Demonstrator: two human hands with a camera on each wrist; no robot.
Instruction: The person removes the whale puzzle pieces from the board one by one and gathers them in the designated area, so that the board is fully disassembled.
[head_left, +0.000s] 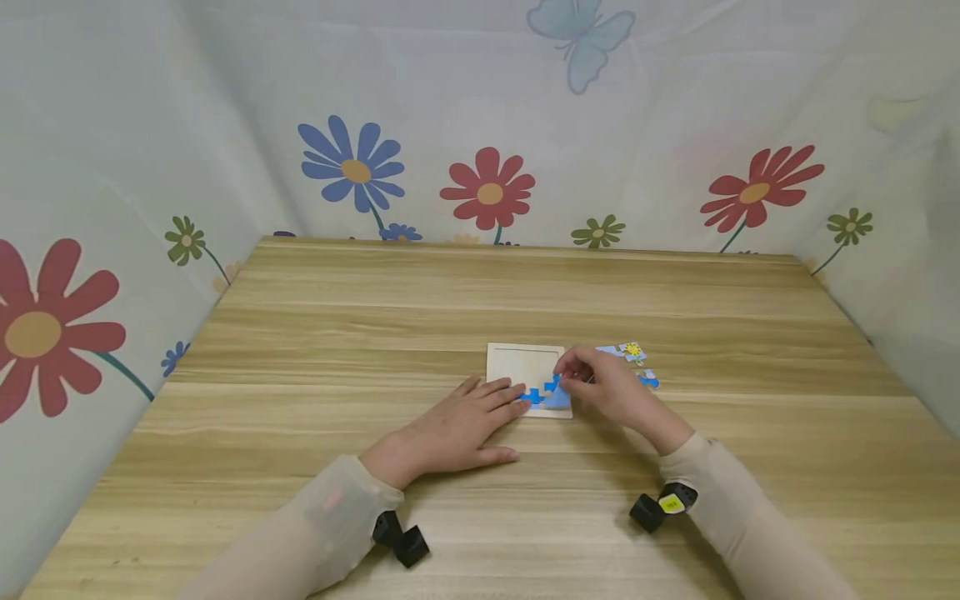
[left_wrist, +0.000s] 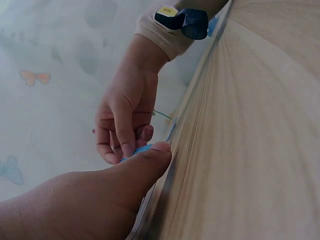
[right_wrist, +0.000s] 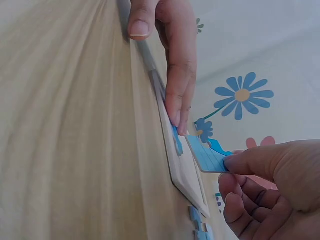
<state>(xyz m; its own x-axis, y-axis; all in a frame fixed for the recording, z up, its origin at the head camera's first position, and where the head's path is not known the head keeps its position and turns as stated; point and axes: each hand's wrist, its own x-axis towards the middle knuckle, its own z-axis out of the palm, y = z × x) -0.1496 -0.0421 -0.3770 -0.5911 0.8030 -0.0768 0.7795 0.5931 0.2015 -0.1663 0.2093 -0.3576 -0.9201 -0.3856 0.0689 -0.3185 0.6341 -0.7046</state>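
A square wooden puzzle tray (head_left: 521,365) lies on the table between the hands. My left hand (head_left: 457,425) rests at its lower left with fingers straight, the fingertips over a blue puzzle piece (head_left: 534,397) along the tray's lower edge. Between thumb and fingers, my right hand (head_left: 611,387) pinches another blue puzzle piece (right_wrist: 207,155). That piece is tilted, raised over the tray's lower right corner in the right wrist view. Seen from the left wrist, the left thumb (left_wrist: 150,157) hides most of the held piece.
Several loose puzzle pieces (head_left: 633,351), one with a yellow flower, lie right of the tray, partly behind the right hand. The wood-grain table (head_left: 360,317) is bordered by a white curtain (head_left: 450,83) with printed flowers. Each wrist wears a small black camera (head_left: 648,512).
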